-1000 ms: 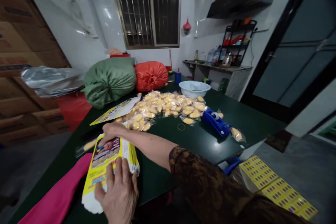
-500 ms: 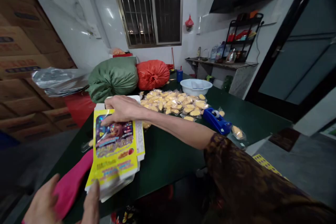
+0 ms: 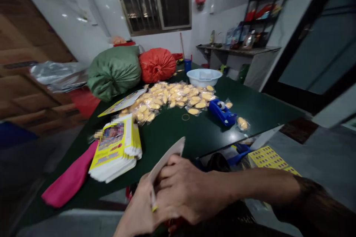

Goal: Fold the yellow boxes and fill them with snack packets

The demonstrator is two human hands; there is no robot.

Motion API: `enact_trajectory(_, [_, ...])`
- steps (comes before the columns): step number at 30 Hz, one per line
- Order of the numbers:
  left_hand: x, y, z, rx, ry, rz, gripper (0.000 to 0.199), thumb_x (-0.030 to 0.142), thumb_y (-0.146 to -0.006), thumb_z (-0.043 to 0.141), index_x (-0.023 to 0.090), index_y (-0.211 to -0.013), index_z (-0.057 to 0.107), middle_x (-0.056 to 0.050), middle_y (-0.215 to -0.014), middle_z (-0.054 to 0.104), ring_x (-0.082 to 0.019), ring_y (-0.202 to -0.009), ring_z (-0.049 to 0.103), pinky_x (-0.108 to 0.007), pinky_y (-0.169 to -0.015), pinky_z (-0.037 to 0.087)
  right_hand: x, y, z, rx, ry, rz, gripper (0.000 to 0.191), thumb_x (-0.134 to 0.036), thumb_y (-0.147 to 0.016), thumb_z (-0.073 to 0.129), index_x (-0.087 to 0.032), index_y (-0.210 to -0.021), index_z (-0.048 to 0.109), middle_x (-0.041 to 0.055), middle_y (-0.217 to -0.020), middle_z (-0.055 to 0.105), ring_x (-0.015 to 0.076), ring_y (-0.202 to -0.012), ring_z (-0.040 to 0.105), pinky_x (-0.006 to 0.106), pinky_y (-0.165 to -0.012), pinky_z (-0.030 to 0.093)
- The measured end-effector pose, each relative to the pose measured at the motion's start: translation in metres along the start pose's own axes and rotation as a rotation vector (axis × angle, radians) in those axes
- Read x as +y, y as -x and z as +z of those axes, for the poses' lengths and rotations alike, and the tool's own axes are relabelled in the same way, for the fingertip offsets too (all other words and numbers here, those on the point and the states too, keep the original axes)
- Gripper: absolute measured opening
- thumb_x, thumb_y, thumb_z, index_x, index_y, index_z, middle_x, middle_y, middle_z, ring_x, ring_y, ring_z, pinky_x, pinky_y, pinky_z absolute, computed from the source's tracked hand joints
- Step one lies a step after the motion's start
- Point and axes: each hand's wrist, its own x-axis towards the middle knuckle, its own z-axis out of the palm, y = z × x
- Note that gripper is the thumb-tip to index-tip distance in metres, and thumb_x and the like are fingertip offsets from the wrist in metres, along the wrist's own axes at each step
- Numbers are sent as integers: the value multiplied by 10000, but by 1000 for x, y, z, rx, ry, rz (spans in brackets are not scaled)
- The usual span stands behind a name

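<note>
A white-backed folded card box (image 3: 169, 152) is held upright between my two hands in front of the table's near edge. My left hand (image 3: 139, 207) grips it from the left side. On its right, my right hand (image 3: 186, 189) presses against it with bent fingers. A stack of flat yellow boxes (image 3: 118, 148) lies on the green table (image 3: 164, 139) to the left. Behind the stack, a single flat yellow box (image 3: 124, 102) leans on a pile of wrapped yellow pieces (image 3: 172, 94).
A blue tape dispenser (image 3: 222, 113) sits to the right, with a wrapped piece (image 3: 242, 123) beside it. Further back are a light blue basin (image 3: 204, 77), a red sack (image 3: 157, 64) and a green sack (image 3: 115, 70). A pink cloth (image 3: 71, 177) lies at the left edge.
My right hand has left the stack and moved down to the right, meeting my left hand, which has moved right. Both now hold a card box. The view has tilted down.
</note>
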Motion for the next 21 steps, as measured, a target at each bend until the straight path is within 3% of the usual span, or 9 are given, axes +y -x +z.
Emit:
enact_trajectory(4, [27,-24,13,-169,265,36,461,562,-656,693,123,-784,640,-8,-662,596,-139,-615,537,-244,-595,469,-3,27,-6,149,-53,163,93,-199,-799,541,-190,-706,536,0,-740,658,140,-714,529,330,-677,282])
enact_trajectory(8, [41,-47,19,-46,332,120,444,548,-654,705,125,-727,587,35,-611,511,-81,-550,440,-201,-528,375,-2,37,-29,243,-46,195,176,-103,-810,485,-196,-661,477,11,-686,615,136,-660,510,321,-660,309])
enact_trajectory(11, [45,-66,18,43,272,218,403,499,-685,680,133,-844,625,18,-668,569,-100,-600,503,-213,-605,421,5,36,-49,264,73,116,184,-132,-827,487,-209,-660,500,33,-679,624,156,-675,539,343,-680,333])
enact_trajectory(14, [38,-88,17,97,201,304,412,424,-686,673,132,-975,642,-25,-776,641,-138,-694,578,-254,-715,464,23,34,-57,252,169,110,188,-182,-853,469,-231,-708,578,47,-718,648,180,-741,574,371,-762,354])
enact_trajectory(16, [25,-100,24,82,205,313,458,404,-674,686,124,-1033,633,-53,-855,663,-161,-753,601,-278,-752,473,40,35,-50,221,174,168,213,-205,-857,465,-224,-684,587,48,-699,637,184,-740,570,374,-789,363])
enact_trajectory(18, [9,-105,37,15,266,259,512,417,-664,708,114,-1067,618,-64,-895,664,-172,-781,605,-283,-745,478,58,39,-35,206,119,289,226,-224,-839,489,-203,-625,560,40,-647,608,173,-689,549,345,-745,382])
enact_trajectory(21, [-12,-105,60,-72,389,144,577,450,-661,719,99,-1102,600,-76,-937,660,-183,-817,608,-286,-748,485,78,47,-12,207,-26,535,132,-268,-793,569,-183,-702,614,33,-712,642,160,-686,555,278,-645,385])
